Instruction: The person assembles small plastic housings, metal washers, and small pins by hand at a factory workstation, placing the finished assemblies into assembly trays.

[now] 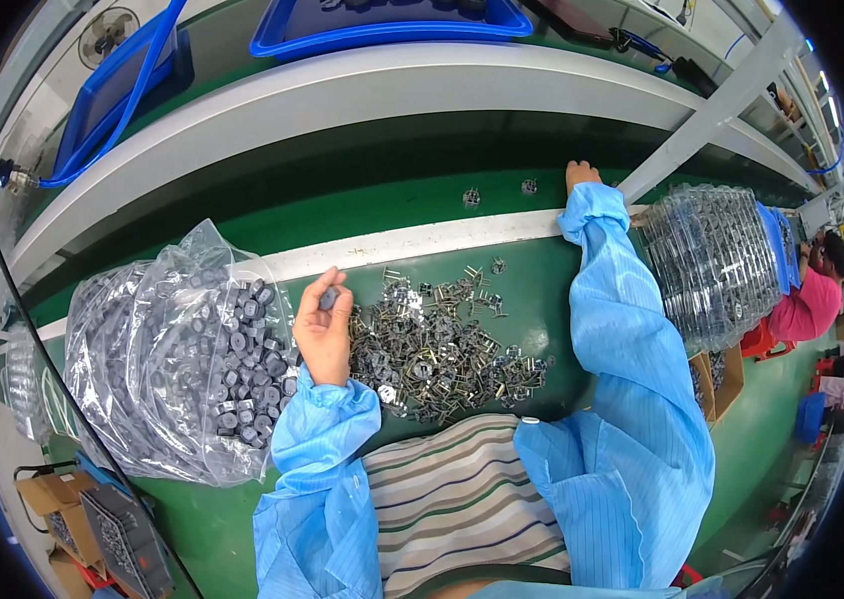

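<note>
No lettering, label, number or sign can be made out clearly enough to read.

Pretty baggy light-blue overshirt (632,479) with fine darker pinstripes, scrunched-up cuffs (594,208) and a small white button (531,420) around lower middle of the frame, hanging open over a beige top (457,499) with wavy green, navy and brown stripes, bottom centre.

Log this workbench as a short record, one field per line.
Left hand: holds a small gray round part
Right hand: at the green strip; grip unclear
Left: clear plastic bag of gray round pieces
Centre: heap of pinned parts
Right: stacked clear trays
Beyond white rail: two small components
</note>
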The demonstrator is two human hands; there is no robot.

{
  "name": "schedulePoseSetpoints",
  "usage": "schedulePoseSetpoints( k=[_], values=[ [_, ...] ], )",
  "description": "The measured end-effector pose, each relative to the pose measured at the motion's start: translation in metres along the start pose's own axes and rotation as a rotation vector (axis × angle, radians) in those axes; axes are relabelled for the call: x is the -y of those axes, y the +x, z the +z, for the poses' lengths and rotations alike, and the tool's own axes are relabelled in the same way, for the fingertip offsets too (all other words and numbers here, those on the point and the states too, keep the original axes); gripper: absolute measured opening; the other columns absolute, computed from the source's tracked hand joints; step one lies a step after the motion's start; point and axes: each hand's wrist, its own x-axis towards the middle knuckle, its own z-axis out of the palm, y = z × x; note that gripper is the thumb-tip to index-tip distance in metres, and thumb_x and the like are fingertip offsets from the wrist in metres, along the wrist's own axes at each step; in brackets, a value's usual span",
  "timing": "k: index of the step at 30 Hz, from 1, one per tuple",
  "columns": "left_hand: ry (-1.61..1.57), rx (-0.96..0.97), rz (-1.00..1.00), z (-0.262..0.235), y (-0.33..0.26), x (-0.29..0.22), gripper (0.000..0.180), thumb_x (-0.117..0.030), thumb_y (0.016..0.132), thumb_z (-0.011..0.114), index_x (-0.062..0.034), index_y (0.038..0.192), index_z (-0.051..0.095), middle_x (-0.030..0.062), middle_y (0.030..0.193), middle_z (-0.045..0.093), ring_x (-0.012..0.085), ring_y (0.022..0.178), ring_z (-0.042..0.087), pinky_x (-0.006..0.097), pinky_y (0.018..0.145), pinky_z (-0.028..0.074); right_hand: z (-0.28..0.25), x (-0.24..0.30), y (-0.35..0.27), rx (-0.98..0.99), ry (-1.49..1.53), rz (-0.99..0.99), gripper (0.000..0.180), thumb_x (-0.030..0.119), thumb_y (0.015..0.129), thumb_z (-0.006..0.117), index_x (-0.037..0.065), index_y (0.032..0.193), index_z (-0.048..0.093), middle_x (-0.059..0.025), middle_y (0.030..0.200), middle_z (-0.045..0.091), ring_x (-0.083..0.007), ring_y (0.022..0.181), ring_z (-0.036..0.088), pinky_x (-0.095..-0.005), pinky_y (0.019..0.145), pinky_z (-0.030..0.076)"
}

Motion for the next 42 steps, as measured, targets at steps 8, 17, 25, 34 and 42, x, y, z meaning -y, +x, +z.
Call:
schedulePoseSetpoints(
  k=[8,17,25,34,42],
  values=[
    [0.094,0.065,0.071,0.001,0.0,0.001,0.043,0.012,0.092,0.061,0.0009,0.133,0.057,0.0117,0.123,0.062,0.0157,0.102,0.064,0.028,0.093,0.053,0.001,0.027,-0.113,-0.116,0.614,-0.673,0.026,0.02,0.079,0.079,0.008,0.1,0.07,-0.0138,0.106,0.065,-0.035,0.091,0.068,-0.0446,0.081,0.055],
    [-0.149,0.161,-0.13,0.011,-0.011,-0.005,0.036,0.008,0.092,0.065,0.0041,0.126,0.057,0.0144,0.123,0.064,0.0222,0.105,0.068,0.03,0.093,0.053,0.033,0.04,-0.199,-0.459,0.797,-0.984,0.015,-0.003,0.079,0.073,0.001,0.092,0.066,-0.0134,0.101,0.065,-0.033,0.089,0.068,-0.0398,0.078,0.057],
    [-0.158,0.187,-0.184,0.018,-0.014,-0.008,0.041,0.013,0.09,0.064,0.0039,0.129,0.056,0.0155,0.125,0.064,0.0263,0.114,0.067,0.031,0.094,0.055,0.036,0.032,-0.215,-0.398,1.018,-0.667,0.013,-0.001,0.082,0.073,0.0,0.093,0.066,-0.0111,0.092,0.065,-0.0315,0.088,0.067,-0.0394,0.076,0.055],
    [0.119,0.179,0.111,0.025,-0.018,-0.001,0.032,0.009,0.088,0.067,0.0022,0.119,0.064,0.0105,0.109,0.067,0.0159,0.098,0.066,0.026,0.084,0.055,-0.018,0.087,-0.221,-0.293,1.124,-0.657,0.007,-0.002,0.082,0.071,0.0,0.089,0.071,-0.0127,0.088,0.066,-0.0303,0.082,0.067,-0.0368,0.072,0.054],
    [-0.15,0.236,-0.324,0.011,-0.011,0.001,0.034,-0.025,0.105,0.057,0.0044,0.12,0.067,0.005,0.092,0.07,0.0087,0.075,0.061,0.022,0.069,0.048,-0.08,0.16,-0.267,0.047,1.284,-1.164,0.011,-0.004,0.08,0.075,-0.001,0.09,0.071,-0.0091,0.088,0.068,-0.0167,0.073,0.065,-0.0277,0.063,0.051]
  ],
)
